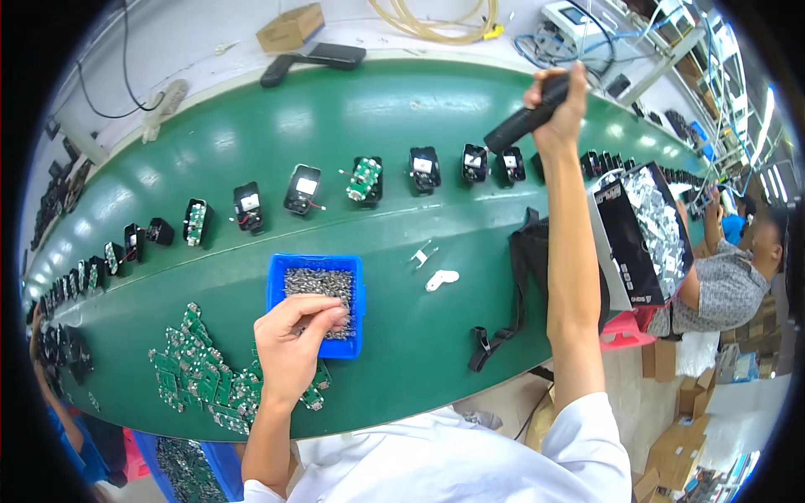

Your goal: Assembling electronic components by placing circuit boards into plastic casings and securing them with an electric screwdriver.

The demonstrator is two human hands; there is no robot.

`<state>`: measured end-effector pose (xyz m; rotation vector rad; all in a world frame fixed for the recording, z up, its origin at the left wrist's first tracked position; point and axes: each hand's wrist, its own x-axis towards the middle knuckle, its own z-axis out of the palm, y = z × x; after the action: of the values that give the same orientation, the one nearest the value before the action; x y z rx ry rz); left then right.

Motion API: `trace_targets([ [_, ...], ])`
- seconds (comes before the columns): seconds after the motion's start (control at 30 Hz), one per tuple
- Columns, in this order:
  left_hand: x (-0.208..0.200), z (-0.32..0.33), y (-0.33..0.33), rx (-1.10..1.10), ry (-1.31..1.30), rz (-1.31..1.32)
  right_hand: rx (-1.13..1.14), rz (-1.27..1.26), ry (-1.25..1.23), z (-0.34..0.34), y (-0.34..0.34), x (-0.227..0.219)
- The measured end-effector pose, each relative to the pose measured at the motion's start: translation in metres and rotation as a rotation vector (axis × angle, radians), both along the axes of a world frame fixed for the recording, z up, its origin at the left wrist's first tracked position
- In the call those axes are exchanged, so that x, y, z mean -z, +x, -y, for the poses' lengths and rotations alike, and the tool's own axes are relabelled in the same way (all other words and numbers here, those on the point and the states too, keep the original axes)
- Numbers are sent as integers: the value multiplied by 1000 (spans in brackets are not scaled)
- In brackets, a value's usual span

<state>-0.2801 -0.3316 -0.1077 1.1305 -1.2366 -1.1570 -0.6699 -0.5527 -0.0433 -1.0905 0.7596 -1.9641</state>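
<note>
My left hand [289, 339] is pinched over a blue bin [273, 289] of small metal screws [323, 281]; whatever is between its fingertips is too small to make out. Raised at the far right, my right hand [563, 109] grips a black electric screwdriver [521, 120], which slants down to the left. Below its end stand open black housings [475, 164] in a row along the green table. One housing [366, 180] carries a green circuit board, while others show a white label and short wires. Loose green circuit boards [205, 365] are heaped left of the bin.
A white plastic piece [442, 279] and a small white bracket [423, 254] lie right of the bin. Beyond a black strap [495, 339] stands a box of silvery parts [654, 218]. A co-worker [725, 281] sits at right; another person's arm [54, 394] shows at left.
</note>
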Motion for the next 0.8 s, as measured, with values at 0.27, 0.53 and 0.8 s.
trace_targets([
  [0.27, -18, -22, -24, 195, -177, -130, -888, 37, -548, -165, 98, -87],
  [0.53, -15, -52, -50, 350, -359, -264, -766, 379, -611, -231, 136, -89],
  [0.8, -12, -62, -57, 436, -119, -435, -844, 395, -590, -226, 127, -86],
])
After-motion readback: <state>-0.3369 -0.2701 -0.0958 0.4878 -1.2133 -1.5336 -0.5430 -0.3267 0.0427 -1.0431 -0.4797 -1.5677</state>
